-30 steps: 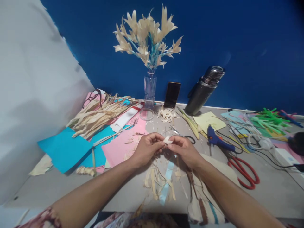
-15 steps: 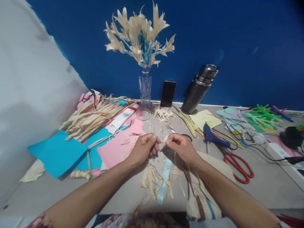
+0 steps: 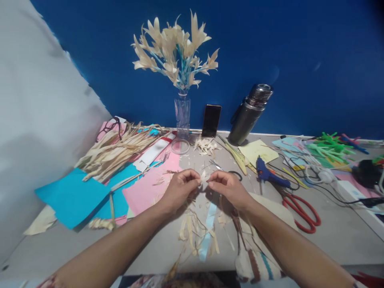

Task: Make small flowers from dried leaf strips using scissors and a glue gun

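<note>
Between my hands, over the middle of the table, is a small pale petal-shaped piece of husk (image 3: 203, 176). My left hand (image 3: 182, 186) pinches it at its left side between thumb and forefinger. Just to the right, my right hand (image 3: 227, 187) has its thumb and forefinger close together beside the piece; whether something thin is between them is too small to tell. Beneath lie husk scraps (image 3: 192, 232) and a light blue strip (image 3: 208, 232). Small scissors (image 3: 216, 165) rest beyond the right hand, near a heap of cut pale petals (image 3: 206, 145).
Husk flowers (image 3: 177, 52) stand in a clear bottle (image 3: 182, 114) by the wall, beside a phone (image 3: 211, 121) and a flask (image 3: 251, 114). Dried husks (image 3: 120, 150) and coloured paper (image 3: 73, 196) lie left. A glue gun (image 3: 271, 174) and red-handled scissors (image 3: 303, 212) lie right.
The small pale piece has passed from my right fingers to my left fingers. My right fingertips have drawn slightly away from it. The view has shifted a little.
</note>
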Tool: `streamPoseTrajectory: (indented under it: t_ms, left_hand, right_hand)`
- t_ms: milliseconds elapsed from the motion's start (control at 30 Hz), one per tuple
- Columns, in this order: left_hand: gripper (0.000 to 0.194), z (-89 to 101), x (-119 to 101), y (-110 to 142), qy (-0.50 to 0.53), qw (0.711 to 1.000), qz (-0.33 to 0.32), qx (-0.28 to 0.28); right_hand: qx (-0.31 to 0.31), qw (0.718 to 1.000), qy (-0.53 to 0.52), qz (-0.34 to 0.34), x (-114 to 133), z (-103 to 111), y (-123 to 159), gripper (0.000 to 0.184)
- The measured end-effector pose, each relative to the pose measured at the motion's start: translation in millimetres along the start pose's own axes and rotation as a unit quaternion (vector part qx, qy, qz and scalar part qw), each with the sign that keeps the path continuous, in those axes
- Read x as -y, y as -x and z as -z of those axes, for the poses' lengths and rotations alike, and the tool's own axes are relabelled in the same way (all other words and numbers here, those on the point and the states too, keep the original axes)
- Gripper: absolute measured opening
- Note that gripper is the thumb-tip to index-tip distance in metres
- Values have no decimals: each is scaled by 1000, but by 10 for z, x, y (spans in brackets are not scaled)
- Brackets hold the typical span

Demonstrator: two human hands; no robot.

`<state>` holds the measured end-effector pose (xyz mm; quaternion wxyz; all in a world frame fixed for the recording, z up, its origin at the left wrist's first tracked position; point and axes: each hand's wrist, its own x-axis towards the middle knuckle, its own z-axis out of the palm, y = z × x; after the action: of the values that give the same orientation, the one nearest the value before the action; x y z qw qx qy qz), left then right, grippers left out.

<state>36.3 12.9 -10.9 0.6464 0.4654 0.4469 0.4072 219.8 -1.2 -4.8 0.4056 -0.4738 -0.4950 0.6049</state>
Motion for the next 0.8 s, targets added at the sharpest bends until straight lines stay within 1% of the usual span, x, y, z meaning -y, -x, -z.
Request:
streamPoseTrajectory:
  t_ms: [200, 333, 500, 567, 633, 733, 800]
  left_hand:
    - [9, -23, -17, 37, 2, 999, 15, 34]
    - [7, -24, -17, 50, 17, 999, 19, 45]
    - [15, -15, 18, 27, 25, 999, 21, 42]
    - [16, 3, 41, 8, 26, 999, 22, 36]
    - [17, 25, 57, -13, 18, 999, 14, 28]
    - [18, 47, 59, -35, 1, 1000, 5, 14]
    - [19, 50, 52, -41, -2, 1000, 9, 5]
  right_hand:
    - [-10, 998, 49, 42, -45, -1, -24, 25]
    - [-18, 997, 68, 41, -50, -6, -25, 21]
    - [-18, 996, 71, 42, -60, 15, -33, 20]
    - [-42, 996, 63, 37, -59, 66, -51, 20]
    - [-87, 993, 66, 38, -47, 138, -75, 19]
    - [-146, 981, 110, 58, -13, 235, -108, 17]
    - [-162, 974, 144, 67, 0, 265, -125, 17]
